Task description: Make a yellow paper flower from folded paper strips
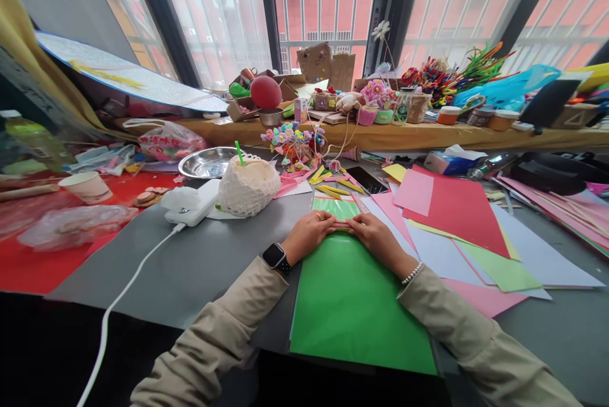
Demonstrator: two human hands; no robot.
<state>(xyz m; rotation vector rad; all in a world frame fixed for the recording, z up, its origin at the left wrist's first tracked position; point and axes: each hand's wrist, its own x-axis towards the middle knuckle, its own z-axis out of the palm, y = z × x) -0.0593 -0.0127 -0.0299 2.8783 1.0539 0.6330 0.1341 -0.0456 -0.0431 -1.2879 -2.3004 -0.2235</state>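
My left hand (pixel 313 233) and my right hand (pixel 377 239) meet in front of me with curled fingers. Between them they grip the two ends of a narrow, pinkish folded paper strip (pixel 341 226). Its exact folds are too small to make out, and the fingers cover its ends. Under the hands lies a pack of green paper (pixel 359 305) in a clear sleeve, its lighter striped top (pixel 335 206) showing beyond the fingers. Just past that are several yellow paper pieces (pixel 333 191) and a dark phone (pixel 367 180).
Left of my hands stand a coconut in white foam netting (pixel 248 186), a white charger (pixel 194 204) with a cable, and a metal plate (pixel 208 162). Coloured paper sheets (pixel 459 210) overlap on the right. Pipe-cleaner flowers (pixel 295 144) and a craft-laden ledge (pixel 394 134) are behind.
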